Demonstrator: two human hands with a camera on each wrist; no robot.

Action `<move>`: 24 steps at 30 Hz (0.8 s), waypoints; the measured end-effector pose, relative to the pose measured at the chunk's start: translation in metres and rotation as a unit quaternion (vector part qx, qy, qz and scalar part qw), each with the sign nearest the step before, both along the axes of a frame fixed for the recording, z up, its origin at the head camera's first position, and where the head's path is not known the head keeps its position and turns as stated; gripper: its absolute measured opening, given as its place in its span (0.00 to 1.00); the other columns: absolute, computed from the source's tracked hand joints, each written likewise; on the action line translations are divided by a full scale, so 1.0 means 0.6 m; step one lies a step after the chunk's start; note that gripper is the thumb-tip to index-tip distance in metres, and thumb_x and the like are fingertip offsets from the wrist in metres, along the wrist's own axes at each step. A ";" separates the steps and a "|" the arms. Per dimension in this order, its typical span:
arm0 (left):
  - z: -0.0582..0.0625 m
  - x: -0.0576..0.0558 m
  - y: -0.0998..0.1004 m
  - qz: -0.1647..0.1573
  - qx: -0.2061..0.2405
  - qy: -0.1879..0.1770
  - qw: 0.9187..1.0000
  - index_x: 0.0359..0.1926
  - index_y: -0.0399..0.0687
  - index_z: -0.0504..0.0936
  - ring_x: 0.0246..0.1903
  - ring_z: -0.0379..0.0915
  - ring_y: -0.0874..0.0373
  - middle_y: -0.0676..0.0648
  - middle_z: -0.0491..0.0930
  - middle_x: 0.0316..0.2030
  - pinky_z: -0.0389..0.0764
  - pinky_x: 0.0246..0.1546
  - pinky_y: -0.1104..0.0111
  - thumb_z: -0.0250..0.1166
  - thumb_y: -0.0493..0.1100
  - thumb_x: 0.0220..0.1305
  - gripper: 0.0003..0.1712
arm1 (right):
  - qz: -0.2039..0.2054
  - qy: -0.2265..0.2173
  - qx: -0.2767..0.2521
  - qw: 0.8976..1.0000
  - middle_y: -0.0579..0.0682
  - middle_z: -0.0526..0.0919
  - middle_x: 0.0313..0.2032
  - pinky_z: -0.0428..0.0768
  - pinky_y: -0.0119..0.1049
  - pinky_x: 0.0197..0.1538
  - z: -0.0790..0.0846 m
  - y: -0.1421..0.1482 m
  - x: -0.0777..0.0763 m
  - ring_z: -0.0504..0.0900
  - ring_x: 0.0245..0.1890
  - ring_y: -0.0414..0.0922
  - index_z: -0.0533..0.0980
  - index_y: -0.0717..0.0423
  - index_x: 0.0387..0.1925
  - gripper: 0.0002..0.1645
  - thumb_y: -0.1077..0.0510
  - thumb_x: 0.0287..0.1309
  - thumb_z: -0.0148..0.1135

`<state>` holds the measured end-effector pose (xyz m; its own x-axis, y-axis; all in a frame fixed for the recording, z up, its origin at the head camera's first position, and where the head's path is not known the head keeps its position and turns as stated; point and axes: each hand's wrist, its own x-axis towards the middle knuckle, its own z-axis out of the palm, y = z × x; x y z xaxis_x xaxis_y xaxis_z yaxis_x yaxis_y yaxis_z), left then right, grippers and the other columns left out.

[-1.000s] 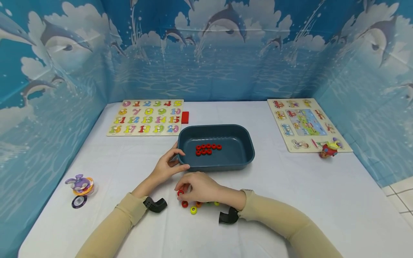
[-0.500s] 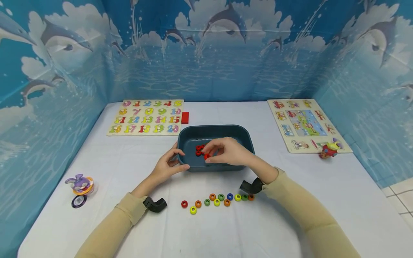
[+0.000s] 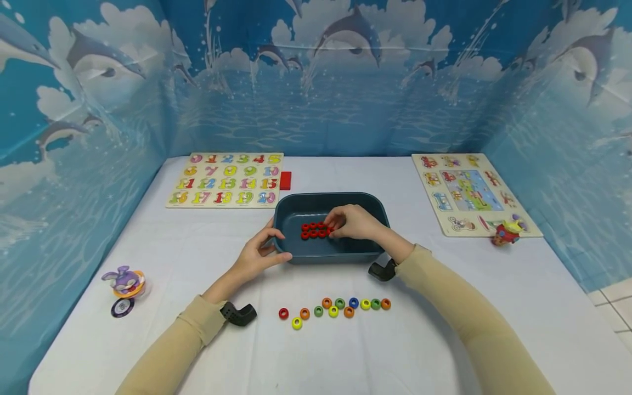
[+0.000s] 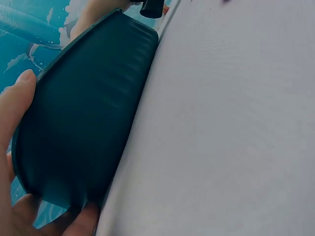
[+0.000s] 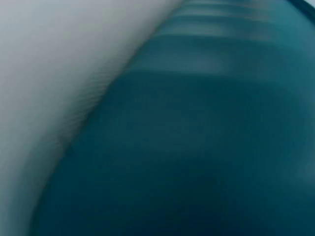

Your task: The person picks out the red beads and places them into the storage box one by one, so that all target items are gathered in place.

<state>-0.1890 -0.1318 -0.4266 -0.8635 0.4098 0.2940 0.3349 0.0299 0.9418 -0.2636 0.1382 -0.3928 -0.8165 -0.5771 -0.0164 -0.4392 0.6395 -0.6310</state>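
In the head view a dark teal tray [image 3: 340, 257] holds two short rows of red beads [image 3: 313, 234]. At its left end my left hand [image 3: 255, 257] grips the tray, thumb near the front corner and fingers at the side. The left wrist view shows thumb and fingers round the end of the tray [image 4: 83, 108]. My right hand [image 3: 357, 224] reaches over the front rim and pinches a red bead [image 3: 329, 231] at the right end of the rows, its fingers partly covering it. Only the blurred tray wall [image 5: 187, 123] and white cloth fill the right wrist view.
In front of the tray lie a single red bead [image 3: 283, 313] and several yellow, orange, green and blue beads [image 3: 349, 312]. A number board [image 3: 224, 181] stands back left, a picture board [image 3: 474, 192] back right with a small figure [image 3: 506, 233]. A rabbit toy [image 3: 124, 281] sits left.
My right hand has gone from the loose beads up into the tray carrying a red bead, then to the right end of the rows. My left hand keeps its hold on the tray.
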 end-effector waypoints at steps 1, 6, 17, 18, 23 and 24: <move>0.000 0.000 0.000 -0.001 0.000 0.001 1.000 0.44 0.26 0.66 0.62 0.48 0.38 0.39 0.40 0.67 0.64 0.52 0.49 0.65 0.32 0.51 0.22 | -0.003 0.003 0.004 1.000 0.46 0.80 0.32 0.77 0.31 0.34 -0.002 0.000 -0.001 0.77 0.31 0.38 0.77 0.55 0.38 0.15 0.61 0.44 0.68; 0.000 -0.001 0.000 -0.003 0.004 0.006 1.000 0.44 0.26 0.66 0.62 0.47 0.37 0.37 0.40 0.67 0.64 0.52 0.48 0.65 0.31 0.51 0.22 | -0.008 0.026 0.029 0.999 0.44 0.80 0.29 0.76 0.30 0.30 -0.008 -0.004 -0.001 0.76 0.28 0.38 0.77 0.53 0.37 0.15 0.60 0.44 0.69; 0.001 0.000 0.001 -0.001 0.000 0.003 1.000 0.44 0.26 0.66 0.61 0.48 0.37 0.38 0.40 0.67 0.63 0.52 0.48 0.65 0.31 0.51 0.22 | -0.017 0.040 0.049 0.998 0.46 0.80 0.34 0.76 0.30 0.31 -0.008 -0.011 0.001 0.76 0.30 0.39 0.77 0.54 0.39 0.16 0.64 0.43 0.67; 0.001 0.000 0.001 -0.001 0.001 0.002 1.000 0.44 0.26 0.65 0.61 0.48 0.37 0.38 0.40 0.67 0.63 0.52 0.48 0.65 0.31 0.51 0.22 | -0.017 0.039 0.046 0.998 0.46 0.80 0.35 0.76 0.30 0.31 -0.008 -0.011 0.000 0.76 0.30 0.39 0.77 0.54 0.39 0.17 0.64 0.43 0.67; 0.001 0.000 0.001 0.001 -0.004 -0.004 1.000 0.44 0.27 0.66 0.61 0.48 0.38 0.39 0.40 0.67 0.63 0.52 0.48 0.65 0.32 0.51 0.22 | -0.015 0.044 0.011 0.999 0.47 0.80 0.37 0.76 0.31 0.33 0.002 -0.004 0.004 0.76 0.33 0.40 0.76 0.54 0.42 0.19 0.62 0.44 0.68; 0.001 0.000 0.001 0.002 -0.005 -0.005 1.000 0.45 0.27 0.66 0.61 0.48 0.38 0.39 0.40 0.67 0.63 0.52 0.48 0.65 0.32 0.51 0.22 | -0.013 0.047 -0.005 0.999 0.47 0.80 0.37 0.76 0.31 0.33 0.007 -0.003 0.007 0.76 0.33 0.40 0.76 0.55 0.42 0.19 0.62 0.44 0.68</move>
